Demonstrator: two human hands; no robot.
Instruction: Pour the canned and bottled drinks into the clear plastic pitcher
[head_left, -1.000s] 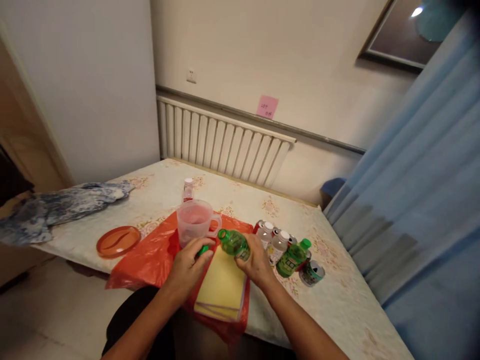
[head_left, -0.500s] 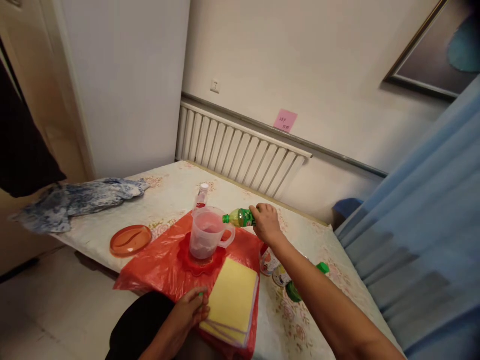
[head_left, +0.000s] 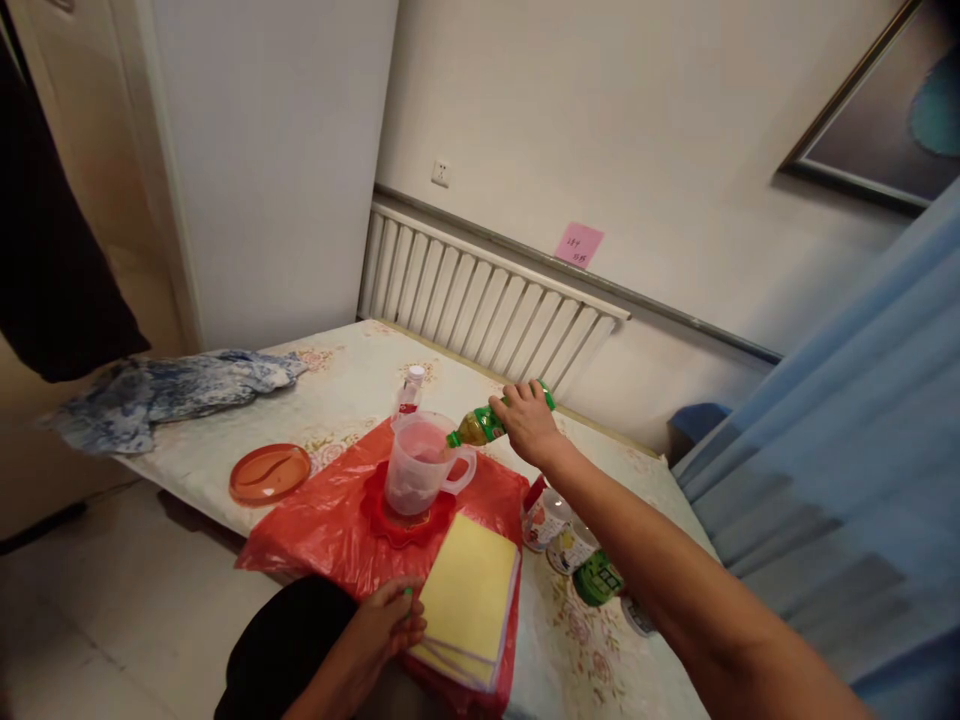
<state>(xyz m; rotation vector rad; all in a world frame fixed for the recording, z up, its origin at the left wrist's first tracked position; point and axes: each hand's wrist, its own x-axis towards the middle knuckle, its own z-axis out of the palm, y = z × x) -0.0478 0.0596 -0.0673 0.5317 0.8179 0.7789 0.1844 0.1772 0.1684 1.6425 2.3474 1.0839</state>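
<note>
My right hand (head_left: 527, 420) is wrapped round a green-labelled drink bottle (head_left: 484, 425). The bottle tilts with its neck down to the left, its mouth by the rim of a clear plastic measuring jug (head_left: 412, 478). Yellowish liquid shows inside the bottle. The jug stands upright on a red scalloped dish (head_left: 386, 522), its handle pointing right. Low in the view my left hand (head_left: 390, 620) pinches a small green bottle cap (head_left: 407, 592). Beside that hand lies a stack of yellow paper sheets or pads (head_left: 472, 590).
A red plastic sheet (head_left: 315, 530) covers part of the flowered tablecloth (head_left: 345, 365). Behind the jug stands a clear bottle with a white cap (head_left: 410, 390). Right are several containers, including a green-labelled bottle (head_left: 598, 578). Left are an orange lid (head_left: 270, 472) and a blue patterned cloth (head_left: 195, 390).
The bottle in my right hand has tipped more steeply, its base raised and its mouth lower at the jug rim. My left hand keeps its pinch. The whole view has shifted slightly.
</note>
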